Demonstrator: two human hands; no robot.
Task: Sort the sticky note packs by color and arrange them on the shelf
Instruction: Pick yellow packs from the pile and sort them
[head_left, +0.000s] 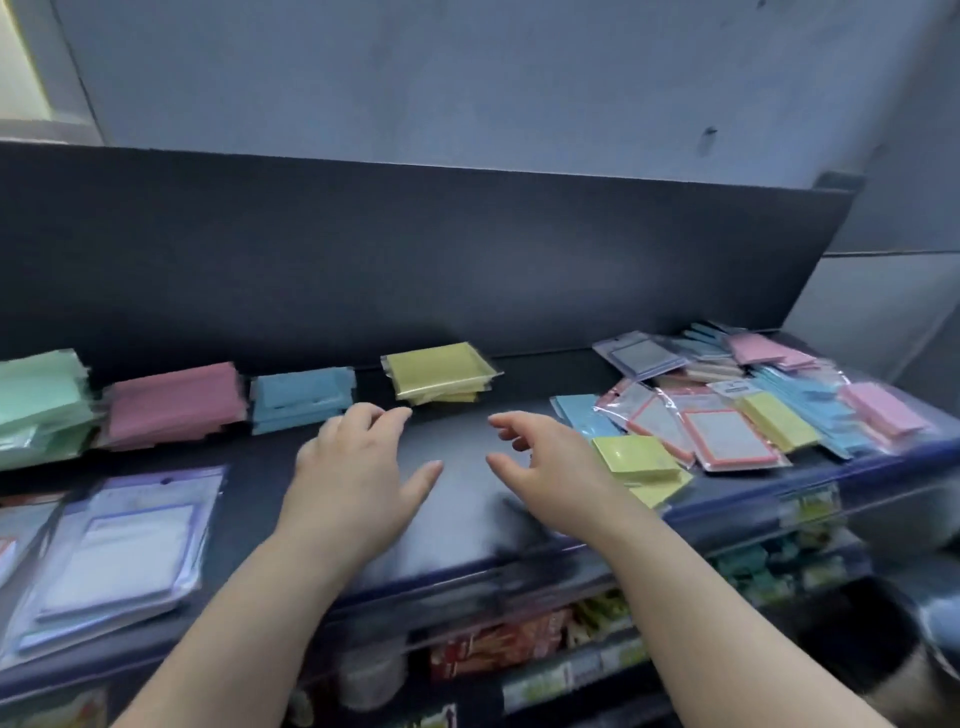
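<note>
Four sorted stacks line the back of the dark shelf (467, 499): green packs (41, 405) at far left, then pink packs (174, 402), blue packs (301, 397) and yellow packs (439, 371). An unsorted heap of mixed packs (753, 405) covers the shelf's right end, with a loose yellow pack (636, 457) at its near edge. My left hand (353, 478) hovers open just in front of the yellow stack, holding nothing. My right hand (545, 467) is open too, fingers spread, just left of the loose yellow pack.
Larger purple-framed packs (119, 540) lie at the shelf's front left. Lower shelves with assorted goods (519, 644) sit below the front edge. A dark back panel rises behind the stacks.
</note>
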